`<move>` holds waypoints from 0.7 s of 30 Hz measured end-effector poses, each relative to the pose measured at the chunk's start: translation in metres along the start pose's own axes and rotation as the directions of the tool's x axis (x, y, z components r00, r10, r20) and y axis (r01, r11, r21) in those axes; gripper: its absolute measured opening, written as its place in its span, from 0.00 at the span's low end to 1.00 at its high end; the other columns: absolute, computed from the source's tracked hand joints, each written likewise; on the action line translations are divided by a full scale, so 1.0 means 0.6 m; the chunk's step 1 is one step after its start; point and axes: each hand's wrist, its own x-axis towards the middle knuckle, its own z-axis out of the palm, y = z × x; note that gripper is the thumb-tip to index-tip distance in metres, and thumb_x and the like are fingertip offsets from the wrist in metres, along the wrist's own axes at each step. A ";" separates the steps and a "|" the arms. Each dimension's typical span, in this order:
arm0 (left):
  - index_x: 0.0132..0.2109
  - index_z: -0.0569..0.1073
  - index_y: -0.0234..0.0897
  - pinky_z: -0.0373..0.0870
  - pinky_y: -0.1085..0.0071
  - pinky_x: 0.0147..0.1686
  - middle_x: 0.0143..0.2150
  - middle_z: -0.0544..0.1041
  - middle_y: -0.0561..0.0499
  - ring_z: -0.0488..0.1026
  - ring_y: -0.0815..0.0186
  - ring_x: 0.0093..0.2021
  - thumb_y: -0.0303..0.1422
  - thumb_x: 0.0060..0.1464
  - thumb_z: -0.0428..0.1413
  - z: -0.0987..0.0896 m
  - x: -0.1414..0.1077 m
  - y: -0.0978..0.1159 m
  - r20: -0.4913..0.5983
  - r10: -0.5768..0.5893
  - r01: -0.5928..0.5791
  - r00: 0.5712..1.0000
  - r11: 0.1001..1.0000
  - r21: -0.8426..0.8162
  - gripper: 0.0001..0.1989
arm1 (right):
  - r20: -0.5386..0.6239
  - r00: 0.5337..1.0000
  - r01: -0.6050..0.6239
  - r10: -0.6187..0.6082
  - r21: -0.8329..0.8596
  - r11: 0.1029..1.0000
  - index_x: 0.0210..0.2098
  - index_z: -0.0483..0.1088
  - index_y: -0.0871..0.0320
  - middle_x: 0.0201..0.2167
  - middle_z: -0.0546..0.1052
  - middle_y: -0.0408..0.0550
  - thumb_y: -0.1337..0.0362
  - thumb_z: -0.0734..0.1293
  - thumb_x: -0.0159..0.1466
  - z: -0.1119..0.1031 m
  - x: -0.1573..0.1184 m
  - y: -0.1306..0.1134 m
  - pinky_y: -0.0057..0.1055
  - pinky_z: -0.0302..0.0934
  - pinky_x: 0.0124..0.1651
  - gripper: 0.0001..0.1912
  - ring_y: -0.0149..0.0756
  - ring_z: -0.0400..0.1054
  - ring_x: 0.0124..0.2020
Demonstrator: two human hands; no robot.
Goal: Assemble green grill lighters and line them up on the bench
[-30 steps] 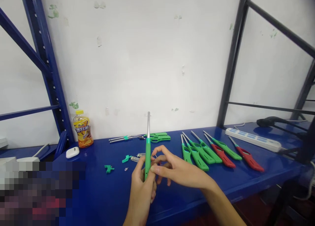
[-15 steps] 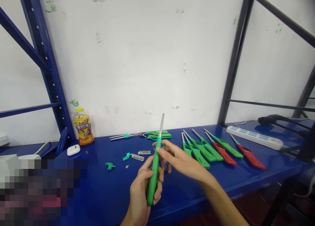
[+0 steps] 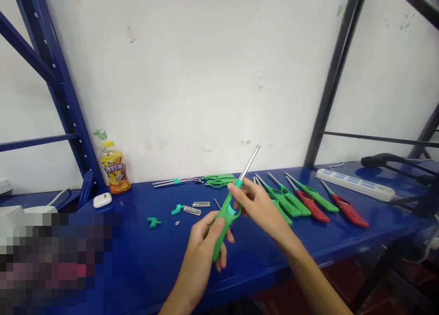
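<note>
A green long-necked lighter [image 3: 224, 216] with a silver metal tube is held tilted up to the right above the blue table. My left hand [image 3: 206, 239] is closed round its handle, thumb on the side. My right hand [image 3: 254, 200] pinches it near the teal collar at the base of the tube. A light teal trigger shows in the handle's opening. Beyond my hands lie clear fuel cartridges [image 3: 192, 210], teal triggers [image 3: 154, 222] and a tiny metal piece [image 3: 177, 222]. Several lighters, green [image 3: 317, 198] and red [image 3: 350, 210], lie in a row at the right.
Metal tubes [image 3: 168, 183] and green handle shells [image 3: 219, 183] lie by the wall. A drink bottle [image 3: 115, 171] and a white case [image 3: 102, 200] stand at the left. A white power strip [image 3: 355, 185] lies at the back right. Blue [image 3: 65, 95] and black [image 3: 334, 77] frame posts rise at the sides.
The lighter has turned from nearly upright to leaning right, its broad side with the trigger now showing. My right hand has moved slightly right with the tube end. The view has shifted a little.
</note>
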 end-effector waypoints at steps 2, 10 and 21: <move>0.34 0.71 0.35 0.56 0.79 0.14 0.29 0.74 0.54 0.62 0.77 0.14 0.52 0.64 0.54 -0.003 0.000 0.003 -0.020 0.014 -0.015 1.000 1.000 -0.006 0.23 | 0.062 0.998 0.012 -0.010 -0.036 0.999 0.35 0.68 0.56 0.27 0.73 0.42 0.40 0.62 0.71 -0.001 -0.002 -0.003 0.29 0.61 0.28 0.25 0.32 0.67 0.25; 0.40 0.73 0.35 0.61 0.78 0.16 0.33 0.74 0.54 0.67 0.75 0.17 0.51 0.65 0.54 -0.006 0.004 0.001 -0.075 0.065 -0.065 0.995 0.998 0.008 0.21 | 0.279 0.960 0.027 -0.019 -0.024 0.999 0.41 0.72 0.56 0.32 0.75 0.43 0.45 0.66 0.71 0.002 -0.011 -0.008 0.27 0.63 0.31 0.20 0.33 0.71 0.30; 0.50 0.69 0.38 0.64 0.78 0.18 0.32 0.74 0.56 0.70 0.72 0.21 0.46 0.65 0.52 0.004 0.001 -0.002 0.027 -0.021 0.019 0.999 0.996 0.084 0.16 | 0.162 0.986 0.045 -0.033 -0.074 0.996 0.38 0.72 0.55 0.30 0.76 0.43 0.48 0.67 0.69 -0.004 -0.006 -0.010 0.30 0.63 0.33 0.16 0.34 0.72 0.29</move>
